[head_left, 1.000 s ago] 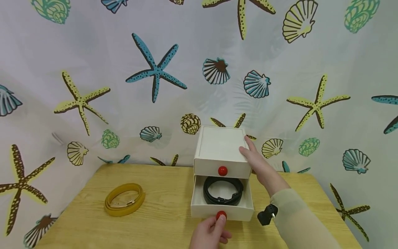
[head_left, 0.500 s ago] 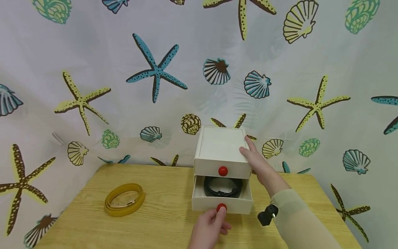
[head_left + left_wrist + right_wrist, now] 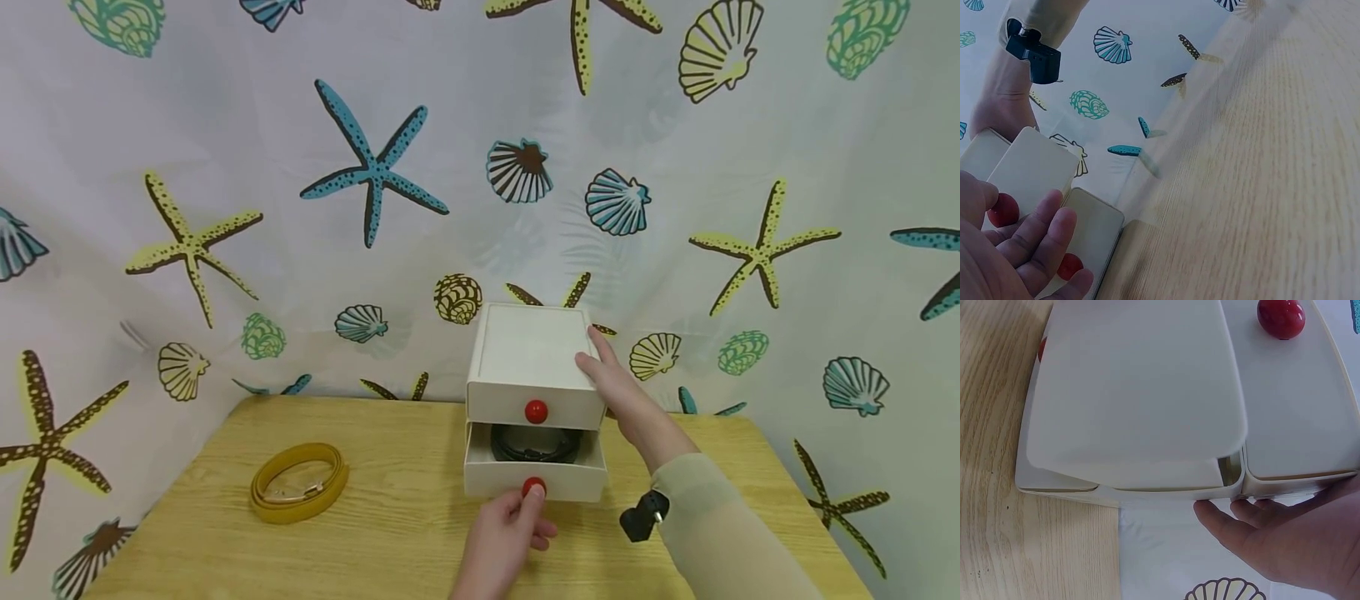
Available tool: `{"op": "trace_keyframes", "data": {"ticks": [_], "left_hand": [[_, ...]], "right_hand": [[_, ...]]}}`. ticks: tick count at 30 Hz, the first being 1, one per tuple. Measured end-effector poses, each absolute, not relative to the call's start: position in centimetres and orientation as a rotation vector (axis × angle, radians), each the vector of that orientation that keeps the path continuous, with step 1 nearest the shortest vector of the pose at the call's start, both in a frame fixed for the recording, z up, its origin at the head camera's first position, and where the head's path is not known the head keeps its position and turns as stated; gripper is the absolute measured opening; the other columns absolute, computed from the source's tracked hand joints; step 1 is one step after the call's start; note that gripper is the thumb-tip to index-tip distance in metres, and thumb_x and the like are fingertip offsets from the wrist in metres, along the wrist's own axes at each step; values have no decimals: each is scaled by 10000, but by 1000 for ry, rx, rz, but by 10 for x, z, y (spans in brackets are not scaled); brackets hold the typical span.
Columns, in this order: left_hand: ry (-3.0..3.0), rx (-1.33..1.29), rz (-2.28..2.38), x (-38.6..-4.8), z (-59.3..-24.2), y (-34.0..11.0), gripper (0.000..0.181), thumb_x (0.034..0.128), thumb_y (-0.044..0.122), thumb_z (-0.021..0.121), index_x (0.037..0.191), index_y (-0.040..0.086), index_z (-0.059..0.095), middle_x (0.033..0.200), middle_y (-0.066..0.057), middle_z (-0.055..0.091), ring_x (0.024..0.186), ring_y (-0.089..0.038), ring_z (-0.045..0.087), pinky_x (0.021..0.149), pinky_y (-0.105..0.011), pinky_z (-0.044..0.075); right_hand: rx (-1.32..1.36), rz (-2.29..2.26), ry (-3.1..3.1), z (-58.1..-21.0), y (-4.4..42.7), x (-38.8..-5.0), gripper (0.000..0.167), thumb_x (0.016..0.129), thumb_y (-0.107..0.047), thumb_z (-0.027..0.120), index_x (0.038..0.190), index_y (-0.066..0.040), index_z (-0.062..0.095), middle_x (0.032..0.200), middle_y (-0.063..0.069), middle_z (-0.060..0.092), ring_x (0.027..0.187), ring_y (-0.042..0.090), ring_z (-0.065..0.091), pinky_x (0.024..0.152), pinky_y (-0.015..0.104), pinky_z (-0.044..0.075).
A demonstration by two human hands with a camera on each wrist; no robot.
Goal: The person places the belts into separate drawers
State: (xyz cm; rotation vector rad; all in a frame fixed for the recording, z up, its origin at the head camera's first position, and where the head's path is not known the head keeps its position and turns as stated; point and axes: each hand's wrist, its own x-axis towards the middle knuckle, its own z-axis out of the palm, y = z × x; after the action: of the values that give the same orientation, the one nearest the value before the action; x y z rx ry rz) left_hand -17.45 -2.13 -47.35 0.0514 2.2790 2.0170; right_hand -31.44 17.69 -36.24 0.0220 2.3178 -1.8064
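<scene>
A small white drawer chest (image 3: 534,346) stands on the table with one drawer (image 3: 491,481) partly pulled out below its top drawer. My left hand (image 3: 498,533) pinches that drawer's red knob (image 3: 1004,210) between thumb and fingers. Inside the drawer lies a coiled black belt (image 3: 534,456), its back part hidden under the drawer above. My right hand (image 3: 624,392) rests against the chest's right side, with its thumb on the top edge. Beneath the pulled-out drawer, the left wrist view shows a lower drawer (image 3: 1094,215) with its own red knob (image 3: 1070,266).
A coiled yellow belt (image 3: 339,479) with a metal buckle lies to the left on the wooden table (image 3: 390,533). Behind the table hangs a white curtain (image 3: 465,100) printed with starfish and shells. The top drawer carries a red knob (image 3: 536,412).
My left hand has moved forward, sliding the drawer further into the chest. Less of the black belt shows now. My right hand has stayed at the chest's side.
</scene>
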Motion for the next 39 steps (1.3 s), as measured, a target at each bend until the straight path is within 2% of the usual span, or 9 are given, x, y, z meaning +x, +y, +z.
{"op": "trace_keyframes", "data": {"ticks": [8, 15, 27, 39], "left_hand": [[2279, 43, 2016, -180, -473, -22, 469, 1144, 482, 597, 1069, 50, 762, 846, -35, 791, 753, -203, 756, 733, -380, 566], [2253, 17, 2023, -185, -470, -21, 457, 1149, 466, 591, 1057, 50, 756, 868, -43, 798, 788, -228, 770, 777, -411, 583], [2278, -25, 1982, -193, -468, -19, 463, 1155, 489, 567, 1068, 76, 756, 879, -19, 795, 796, -203, 755, 746, -373, 553], [2337, -8, 1997, -201, -468, -19, 492, 1155, 468, 576, 1111, 15, 764, 842, -27, 793, 751, -195, 748, 709, -366, 540]], "right_hand": [[27, -1786, 2335, -363, 176, -316, 722, 1185, -434, 403, 1776, -401, -11, 1850, 116, -57, 1679, 445, 14, 1269, 754, 160], [25, -1791, 2335, -362, 176, -316, 724, 1183, -436, 403, 1775, -405, -12, 1850, 120, -46, 1678, 452, 31, 1269, 753, 164], [16, -1800, 2323, -364, 178, -315, 726, 1185, -440, 402, 1774, -409, -21, 1850, 119, -59, 1679, 449, 16, 1271, 751, 162], [37, -1787, 2311, -361, 177, -316, 727, 1187, -434, 402, 1774, -402, -26, 1849, 119, -72, 1680, 446, 5, 1275, 744, 160]]}}
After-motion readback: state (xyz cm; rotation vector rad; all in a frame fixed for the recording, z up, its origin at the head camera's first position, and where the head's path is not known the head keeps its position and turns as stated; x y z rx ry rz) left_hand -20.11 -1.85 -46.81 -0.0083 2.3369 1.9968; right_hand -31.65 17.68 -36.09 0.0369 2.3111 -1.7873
